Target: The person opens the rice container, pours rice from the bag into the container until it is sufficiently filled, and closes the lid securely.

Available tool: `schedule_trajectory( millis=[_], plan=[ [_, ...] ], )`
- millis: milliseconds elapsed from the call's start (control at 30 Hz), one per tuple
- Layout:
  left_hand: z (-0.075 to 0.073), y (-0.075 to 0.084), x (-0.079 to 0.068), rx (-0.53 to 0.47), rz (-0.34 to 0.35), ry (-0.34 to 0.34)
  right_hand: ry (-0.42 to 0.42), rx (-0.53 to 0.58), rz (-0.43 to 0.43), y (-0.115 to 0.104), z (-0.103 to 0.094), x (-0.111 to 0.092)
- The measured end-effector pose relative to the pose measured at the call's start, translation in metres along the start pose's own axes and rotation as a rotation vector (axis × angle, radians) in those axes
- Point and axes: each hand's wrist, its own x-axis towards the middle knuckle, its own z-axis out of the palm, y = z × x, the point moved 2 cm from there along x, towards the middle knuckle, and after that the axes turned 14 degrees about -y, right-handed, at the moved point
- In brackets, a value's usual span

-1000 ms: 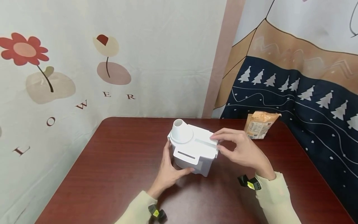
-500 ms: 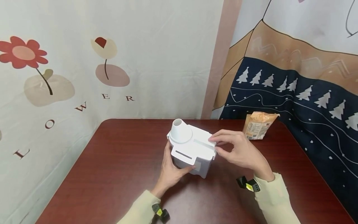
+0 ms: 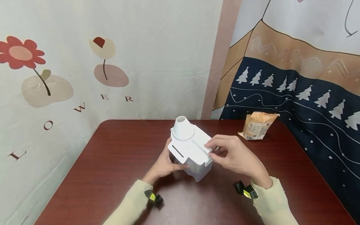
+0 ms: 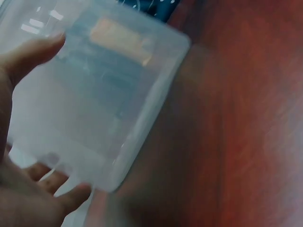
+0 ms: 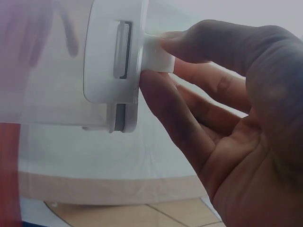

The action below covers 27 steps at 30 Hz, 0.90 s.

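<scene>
A translucent plastic storage container (image 3: pixel 198 170) with a white lid (image 3: pixel 195 153) sits tilted at the middle of the table. On the lid's far left part stands a white cone-shaped spout (image 3: pixel 182 129). My left hand (image 3: pixel 162 165) grips the container's body from the left, thumb on the near side and fingers round the far side; those fingers are partly hidden in the head view. At the lid's right end, my right hand (image 3: pixel 236 153) pinches a small white tab (image 5: pixel 158 54) between thumb and fingers. A white slotted clip (image 5: pixel 111 52) lies over the container's side beside that tab.
An orange-and-white food bag (image 3: pixel 257 126) stands at the back right of the dark red table (image 3: pixel 112 156). Behind the table hangs a printed cloth (image 3: pixel 157 62). A strapped camera (image 3: pixel 244 189) is on the right wrist.
The container has turned in my left hand, so its right end now points more toward me. My right hand has moved a little left and nearer with the lid's tab.
</scene>
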Motion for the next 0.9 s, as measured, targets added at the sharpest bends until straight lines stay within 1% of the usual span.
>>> schedule_trajectory(
  millis=[233,333,433,533,633,767,833,900],
  plan=[
    [-0.014,-0.003,0.008,-0.003,-0.018,-0.129,-0.021,-0.015,-0.004,-0.007,0.006,0.001],
    [-0.016,-0.002,0.010,-0.005,-0.014,-0.155,-0.018,-0.015,-0.015,-0.008,0.006,0.001],
    [-0.018,-0.001,0.008,-0.005,-0.001,-0.158,-0.018,-0.017,-0.024,-0.009,0.006,0.002],
    [-0.017,0.000,0.004,-0.018,0.007,-0.144,-0.016,-0.040,-0.031,-0.009,0.006,0.002],
    [-0.014,0.004,-0.003,-0.042,0.001,-0.112,-0.018,-0.078,-0.030,-0.008,0.005,0.002],
    [-0.005,0.008,-0.011,-0.049,-0.033,-0.022,-0.022,-0.115,-0.041,-0.006,0.004,0.002],
    [0.001,0.008,-0.013,-0.083,-0.038,0.013,-0.024,-0.123,-0.045,-0.004,0.003,0.002],
    [0.007,0.007,-0.013,-0.135,-0.029,0.031,-0.026,-0.127,-0.038,-0.001,0.002,0.001]
  ],
)
